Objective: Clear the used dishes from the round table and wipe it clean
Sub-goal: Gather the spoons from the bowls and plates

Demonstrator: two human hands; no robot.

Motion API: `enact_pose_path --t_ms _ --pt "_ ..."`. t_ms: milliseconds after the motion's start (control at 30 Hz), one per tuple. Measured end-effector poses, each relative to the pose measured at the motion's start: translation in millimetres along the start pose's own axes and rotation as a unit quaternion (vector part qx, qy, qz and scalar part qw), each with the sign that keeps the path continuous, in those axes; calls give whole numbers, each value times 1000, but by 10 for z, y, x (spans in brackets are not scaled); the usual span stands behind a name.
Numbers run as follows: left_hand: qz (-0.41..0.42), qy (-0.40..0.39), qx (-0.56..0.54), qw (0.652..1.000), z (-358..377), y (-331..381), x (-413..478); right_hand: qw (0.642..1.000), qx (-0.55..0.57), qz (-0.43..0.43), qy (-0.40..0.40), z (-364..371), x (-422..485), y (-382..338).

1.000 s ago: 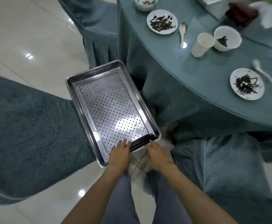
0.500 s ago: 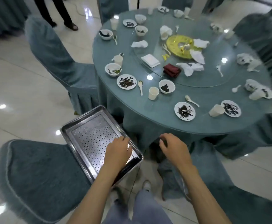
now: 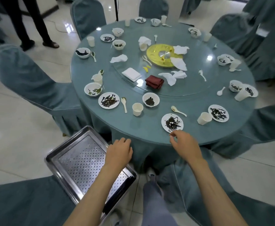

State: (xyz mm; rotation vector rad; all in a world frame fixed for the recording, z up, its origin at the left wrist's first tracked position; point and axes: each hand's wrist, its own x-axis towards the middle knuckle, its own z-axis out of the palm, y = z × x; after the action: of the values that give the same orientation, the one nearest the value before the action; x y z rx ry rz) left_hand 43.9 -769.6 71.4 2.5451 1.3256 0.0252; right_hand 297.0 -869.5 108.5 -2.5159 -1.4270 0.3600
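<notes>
The round table (image 3: pixel 198 134) fills the middle of the frame, covered in teal cloth and strewn with used dishes. The nearest dirty plate (image 3: pixel 172 123) sits by the table's near edge, right of centre. The right hand (image 3: pixel 184 145) hovers just below it, fingers loosely curled with thumb and forefinger close together, holding nothing; its fingertips (image 3: pixel 171 134) lie just short of the plate's near rim, though whether they touch it cannot be told. A paper cup (image 3: pixel 137 109), a bowl (image 3: pixel 150 99) and a spoon (image 3: pixel 178 110) stand further up the frame, well beyond the fingers. The left hand (image 3: pixel 118 152), relaxed and empty, hangs over the upper right corner of the perforated steel tray (image 3: pixel 52 162) in the lower left, on a covered chair (image 3: pixel 19 204)
</notes>
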Motion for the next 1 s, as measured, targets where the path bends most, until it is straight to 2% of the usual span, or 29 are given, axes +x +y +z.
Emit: enact_pose_path --t_ms 333,533,833,933,1000 --pt "-21 -11 19 1000 139 400 1198 997 -9 39 -69 203 1714 829" --pt "-49 -39 14 998 217 655 1652 989 -53 68 -117 493 2518 1334" --pt "-88 -81 -2 993 269 788 1999 974 -87 126 -166 677 2929 1529" --pt "-99 -101 -23 990 273 836 2079 976 -58 134 -161 658 2937 1545" --pt "-110 -108 -54 987 263 891 2132 978 -1 149 -143 585 2939 1530"
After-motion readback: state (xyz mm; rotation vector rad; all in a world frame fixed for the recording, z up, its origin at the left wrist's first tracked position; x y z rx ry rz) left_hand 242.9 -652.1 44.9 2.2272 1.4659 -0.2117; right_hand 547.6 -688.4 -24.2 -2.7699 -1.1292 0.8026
